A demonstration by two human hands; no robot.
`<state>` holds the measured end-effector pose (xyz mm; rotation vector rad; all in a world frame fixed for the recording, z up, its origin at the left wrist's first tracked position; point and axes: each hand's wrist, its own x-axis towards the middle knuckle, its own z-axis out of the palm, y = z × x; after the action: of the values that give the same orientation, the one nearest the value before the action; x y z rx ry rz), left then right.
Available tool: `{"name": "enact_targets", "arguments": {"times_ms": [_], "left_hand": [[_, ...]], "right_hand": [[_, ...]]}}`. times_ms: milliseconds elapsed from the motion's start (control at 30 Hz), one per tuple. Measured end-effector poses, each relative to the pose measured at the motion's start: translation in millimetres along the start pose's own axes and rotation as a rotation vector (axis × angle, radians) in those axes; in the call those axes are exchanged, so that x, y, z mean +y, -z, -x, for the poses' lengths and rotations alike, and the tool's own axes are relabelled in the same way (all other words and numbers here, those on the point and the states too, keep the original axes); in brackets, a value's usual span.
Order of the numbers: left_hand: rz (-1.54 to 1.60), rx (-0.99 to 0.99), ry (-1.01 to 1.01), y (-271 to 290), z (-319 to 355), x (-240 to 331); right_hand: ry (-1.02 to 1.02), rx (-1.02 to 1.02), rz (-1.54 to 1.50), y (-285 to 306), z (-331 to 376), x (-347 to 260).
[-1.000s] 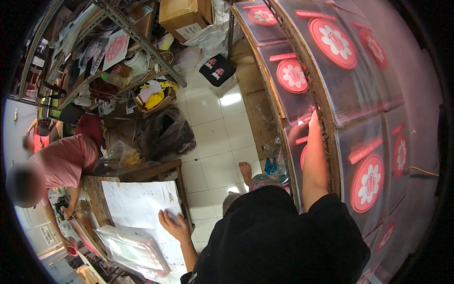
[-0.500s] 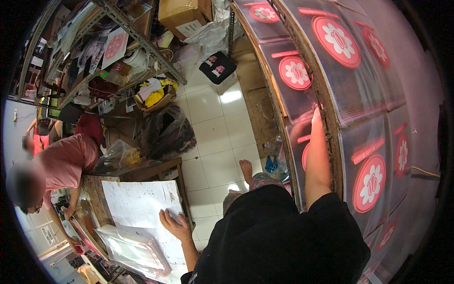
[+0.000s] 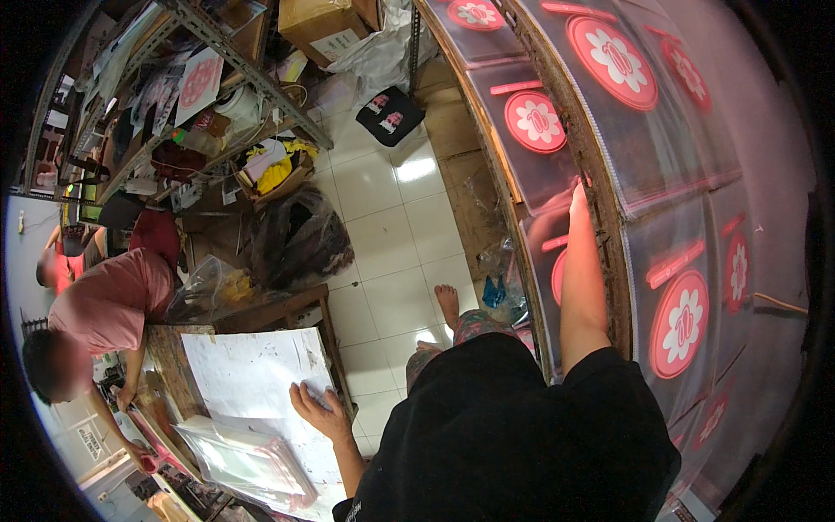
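Note:
My left hand (image 3: 318, 407) rests flat, fingers spread, on a large white sheet of paper (image 3: 252, 374) covering a wooden table (image 3: 170, 361) at the lower left. My right hand (image 3: 578, 197) reaches up and forward, fingertips on the edge of a clear plastic bag (image 3: 541, 143) printed with a red round flower emblem. That bag lies in a row of like bags on a long wooden bench (image 3: 600, 226) at the right. Whether the right hand pinches the bag I cannot tell.
A stack of clear plastic sleeves (image 3: 243, 461) lies on the table near my left hand. A person in a pink shirt (image 3: 104, 304) works at the table's far side. Black plastic bags (image 3: 296, 239), metal shelving (image 3: 174, 96) and cardboard boxes (image 3: 317, 22) crowd the tiled floor (image 3: 391, 235).
My right hand has slid slightly further up along the bench edge. My left hand stays put on the paper.

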<state>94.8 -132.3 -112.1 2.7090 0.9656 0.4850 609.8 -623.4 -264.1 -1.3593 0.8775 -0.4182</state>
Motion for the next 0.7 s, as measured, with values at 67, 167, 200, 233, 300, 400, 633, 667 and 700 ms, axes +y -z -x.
{"name": "enact_targets", "arguments": {"times_ms": [67,167,200,233,300,400,633,667,700], "left_hand": [[-0.006,0.001,-0.008,-0.7,0.2,-2.9],[-0.008,0.005,-0.002,-1.2,2.8,-2.0],[-0.012,0.006,-0.001,-0.6,5.1,-2.8],[-0.01,0.005,-0.01,-2.0,3.3,-4.7],[-0.01,0.009,-0.018,-3.3,2.4,-5.5],[-0.004,0.017,-0.024,-3.7,1.6,-4.4],[0.01,0.011,-0.009,-1.5,2.2,-1.8],[0.009,0.01,-0.009,-1.6,2.7,-2.4],[0.01,0.015,-0.011,-1.4,3.3,-2.1]], "right_hand": [[0.023,-0.003,0.024,0.9,3.7,-3.2],[0.1,-0.027,0.099,-3.6,16.6,-12.5],[0.148,-0.039,0.153,-6.4,23.7,-15.0],[0.211,-0.045,0.206,-6.0,32.2,-20.2],[0.363,-0.095,0.344,-10.2,54.0,-29.8],[0.61,-0.251,0.578,-17.5,100.6,-44.9],[0.904,-0.485,1.085,-13.3,144.2,-40.2],[0.888,-0.509,1.12,-13.1,148.1,-42.8],[0.898,-0.51,1.133,-12.9,149.2,-42.2]]}}
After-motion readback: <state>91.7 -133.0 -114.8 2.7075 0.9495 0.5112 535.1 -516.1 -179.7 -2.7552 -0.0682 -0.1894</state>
